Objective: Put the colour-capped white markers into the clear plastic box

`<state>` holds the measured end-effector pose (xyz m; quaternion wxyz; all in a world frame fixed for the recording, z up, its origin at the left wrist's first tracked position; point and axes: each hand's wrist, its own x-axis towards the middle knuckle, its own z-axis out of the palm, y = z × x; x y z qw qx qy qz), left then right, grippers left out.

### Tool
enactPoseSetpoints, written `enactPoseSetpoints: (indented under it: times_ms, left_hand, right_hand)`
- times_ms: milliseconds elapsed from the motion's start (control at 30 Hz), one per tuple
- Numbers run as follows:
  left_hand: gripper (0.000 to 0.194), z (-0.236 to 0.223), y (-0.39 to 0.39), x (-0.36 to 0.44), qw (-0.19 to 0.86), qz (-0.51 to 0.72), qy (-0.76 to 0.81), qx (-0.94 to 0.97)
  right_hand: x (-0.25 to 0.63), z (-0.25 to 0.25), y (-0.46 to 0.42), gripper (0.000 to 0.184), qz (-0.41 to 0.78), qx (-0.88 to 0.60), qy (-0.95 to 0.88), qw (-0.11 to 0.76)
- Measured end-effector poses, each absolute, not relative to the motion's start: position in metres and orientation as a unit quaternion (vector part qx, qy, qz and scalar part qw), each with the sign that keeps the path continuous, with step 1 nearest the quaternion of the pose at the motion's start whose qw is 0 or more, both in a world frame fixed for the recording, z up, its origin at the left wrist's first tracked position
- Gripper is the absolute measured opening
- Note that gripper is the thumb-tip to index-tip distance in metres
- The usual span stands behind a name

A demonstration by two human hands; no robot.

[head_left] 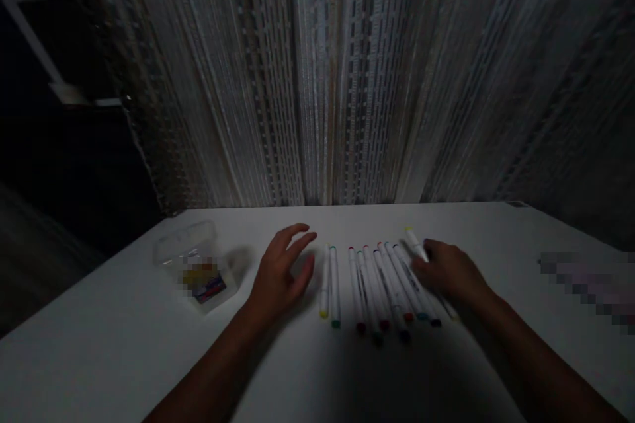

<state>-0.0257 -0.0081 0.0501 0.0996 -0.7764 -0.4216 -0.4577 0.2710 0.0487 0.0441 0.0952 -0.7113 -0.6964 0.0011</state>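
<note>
Several white markers with coloured ends lie side by side on the white table (pixel 292 377). To the left are a yellow-ended marker (pixel 325 281) and a green-ended marker (pixel 335 287), a small gap apart from the rest of the row (pixel 381 287). Beside the yellow-ended one, my left hand (pixel 285 268) hovers with fingers spread and nothing in it. My right hand (pixel 449 271), at the right end of the row, is closed on a marker with a yellow tip (pixel 415 242), held at a slant. Its fingers partly hide the marker's lower part.
At the left stands an open clear plastic box (pixel 215 294) with a printed label, its lid (pixel 183 241) tipped back. A blurred-out flat item (pixel 590 281) lies at the right edge. A string curtain (pixel 322 79) hangs behind the table's far edge.
</note>
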Motion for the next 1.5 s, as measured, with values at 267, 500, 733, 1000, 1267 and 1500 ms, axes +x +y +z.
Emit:
enactPoseSetpoints:
  times_ms: [267, 500, 733, 1000, 1267, 1500]
  left_hand:
    - [0.060, 0.081, -0.049, -0.149, 0.186, -0.625, -0.564, -0.506]
    - [0.086, 0.038, -0.055, -0.170, -0.229, -0.602, -0.587, -0.490]
    - [0.067, 0.036, -0.029, -0.090, -0.405, -0.562, -0.494, -0.525]
    - [0.054, 0.042, -0.003, -0.043, -0.445, -0.496, -0.413, -0.621]
    - [0.054, 0.018, -0.013, -0.034, -0.431, -0.526, -0.384, -0.625]
    - [0.056, 0.022, -0.015, -0.040, -0.399, -0.511, -0.411, -0.641]
  right_hand:
    - [0.261, 0.057, 0.043, 0.029, 0.105, -0.590, -0.686, 0.413]
    - [0.236, 0.073, 0.027, 0.030, 0.303, -0.473, -0.644, 0.519]
    - [0.198, 0.123, 0.005, 0.036, 0.340, -0.374, -0.684, 0.526]
    - [0.158, 0.187, -0.001, 0.022, 0.276, -0.285, -0.747, 0.534]
    - [0.093, 0.165, 0.028, 0.006, 0.201, -0.343, -0.865, 0.306]
    - [0.078, 0.155, 0.024, 0.015, 0.015, -0.373, -0.916, 0.149]
